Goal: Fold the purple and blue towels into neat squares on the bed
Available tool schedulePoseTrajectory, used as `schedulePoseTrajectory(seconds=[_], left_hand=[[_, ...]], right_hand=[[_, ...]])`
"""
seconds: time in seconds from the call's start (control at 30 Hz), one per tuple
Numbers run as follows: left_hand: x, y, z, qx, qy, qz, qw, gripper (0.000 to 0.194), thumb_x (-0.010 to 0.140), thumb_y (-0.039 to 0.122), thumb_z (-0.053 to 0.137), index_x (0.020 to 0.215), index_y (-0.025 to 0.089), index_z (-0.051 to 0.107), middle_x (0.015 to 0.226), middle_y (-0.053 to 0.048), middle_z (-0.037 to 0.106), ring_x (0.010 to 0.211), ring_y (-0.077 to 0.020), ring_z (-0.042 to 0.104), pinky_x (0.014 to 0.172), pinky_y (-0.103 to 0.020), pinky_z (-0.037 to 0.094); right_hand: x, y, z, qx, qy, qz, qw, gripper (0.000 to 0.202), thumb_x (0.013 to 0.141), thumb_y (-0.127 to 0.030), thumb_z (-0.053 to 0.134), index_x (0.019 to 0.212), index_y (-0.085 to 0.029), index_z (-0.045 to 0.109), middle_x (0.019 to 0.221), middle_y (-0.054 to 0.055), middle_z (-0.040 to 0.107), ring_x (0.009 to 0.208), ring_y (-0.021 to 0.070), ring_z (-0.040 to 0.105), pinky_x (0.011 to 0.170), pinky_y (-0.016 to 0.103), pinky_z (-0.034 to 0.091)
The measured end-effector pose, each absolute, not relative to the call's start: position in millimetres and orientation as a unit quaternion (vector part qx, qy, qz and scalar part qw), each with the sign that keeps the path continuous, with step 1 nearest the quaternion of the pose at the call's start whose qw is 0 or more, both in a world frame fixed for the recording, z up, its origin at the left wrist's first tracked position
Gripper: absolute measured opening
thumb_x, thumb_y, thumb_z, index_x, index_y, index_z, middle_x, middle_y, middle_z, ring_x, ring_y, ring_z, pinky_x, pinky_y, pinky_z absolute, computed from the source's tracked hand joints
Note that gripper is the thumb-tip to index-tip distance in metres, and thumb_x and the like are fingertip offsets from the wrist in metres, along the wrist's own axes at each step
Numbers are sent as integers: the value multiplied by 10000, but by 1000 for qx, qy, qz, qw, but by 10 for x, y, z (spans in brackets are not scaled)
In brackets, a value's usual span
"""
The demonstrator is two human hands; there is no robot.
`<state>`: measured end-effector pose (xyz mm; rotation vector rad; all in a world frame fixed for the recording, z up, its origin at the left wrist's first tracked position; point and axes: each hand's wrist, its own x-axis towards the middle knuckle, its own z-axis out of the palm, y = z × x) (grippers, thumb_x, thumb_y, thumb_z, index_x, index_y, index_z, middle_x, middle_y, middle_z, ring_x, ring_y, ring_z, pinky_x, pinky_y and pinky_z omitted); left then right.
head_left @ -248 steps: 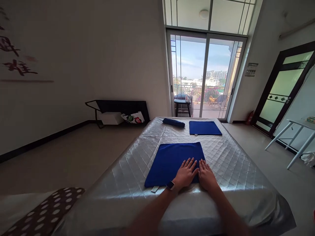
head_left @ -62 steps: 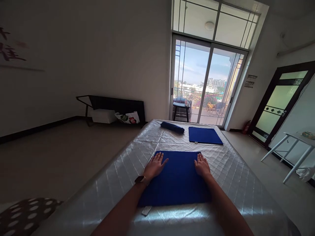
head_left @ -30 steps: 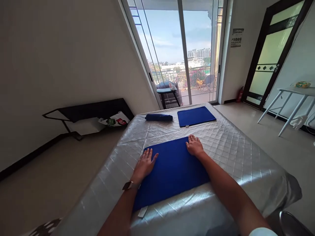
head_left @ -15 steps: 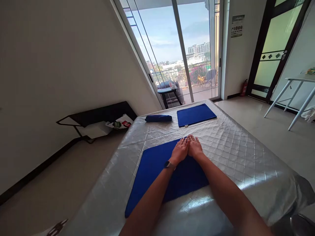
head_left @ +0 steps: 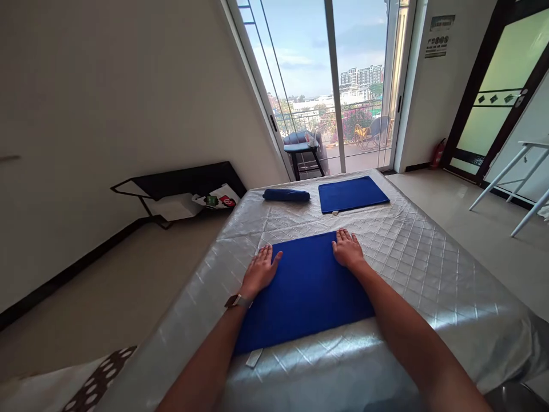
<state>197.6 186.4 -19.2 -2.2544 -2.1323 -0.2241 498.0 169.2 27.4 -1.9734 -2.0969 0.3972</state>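
Note:
A blue cloth [head_left: 313, 292] lies flat on a silvery quilted surface [head_left: 412, 252], with a white tag at its near edge. My left hand [head_left: 260, 270] rests flat on its far left corner, fingers extended and thumb apart; a watch is on that wrist. At the far right corner, my right hand [head_left: 347, 249] lies flat with its fingers stretched out. Neither hand grips anything. Farther back are a second flat blue cloth [head_left: 354, 193] and a rolled dark blue bundle [head_left: 286, 195].
A black frame [head_left: 184, 180] with bags stands on the floor at left. Beyond the surface are a stool [head_left: 302, 149] and a glass sliding door. A white-legged table [head_left: 506, 186] and a fire extinguisher [head_left: 438, 153] stand at right.
My hands have moved apart from the middle of the cloth's far edge, the left one to the far left corner and the right one to the far right corner. The camera view has shifted.

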Motion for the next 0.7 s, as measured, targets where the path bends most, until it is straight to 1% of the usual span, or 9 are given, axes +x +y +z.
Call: schedulePoseTrajectory(seconds=[0.13,0.27,0.4,0.6,0.7], left_hand=[[2002,1819,-147,-705,-705,-83,11,821,983,625,162,1516,25,339,1600,-193,316,1500,-279,274,1221,-446,259],[2120,1815,-98,-710,-699,-85,8,803,987,607,167,1518,29,337,1595,-182,331,1498,-272,280,1222,-436,251],[2176,1794,-43,-704,-705,-85,-9,815,988,596,160,1523,0,308,1615,-182,277,1510,-268,249,1231,-414,224],[2226,1773,-3,-700,-706,-103,-20,815,978,619,172,1527,36,325,1614,-175,298,1512,-266,244,1228,-418,224],[2225,1792,-15,-704,-702,-103,-18,811,979,613,175,1523,32,332,1608,-180,307,1510,-272,250,1224,-425,228]], right_hand=[[5005,1698,274,-680,-716,119,100,608,1027,-348,236,1570,-76,254,1640,112,239,1530,174,153,1228,367,81],[5021,1724,279,-688,-714,103,77,613,1030,-362,219,1577,-85,236,1643,100,236,1530,164,152,1227,355,96],[5021,1727,325,-693,-712,92,59,616,1031,-367,197,1580,-89,226,1645,99,228,1531,161,144,1227,358,111],[5048,1510,356,-693,-717,64,46,617,1035,-366,186,1577,-73,226,1641,121,229,1535,176,125,1230,380,111],[5075,1345,297,-684,-726,62,44,617,1037,-375,190,1576,-78,237,1640,123,230,1534,184,138,1229,385,129]])
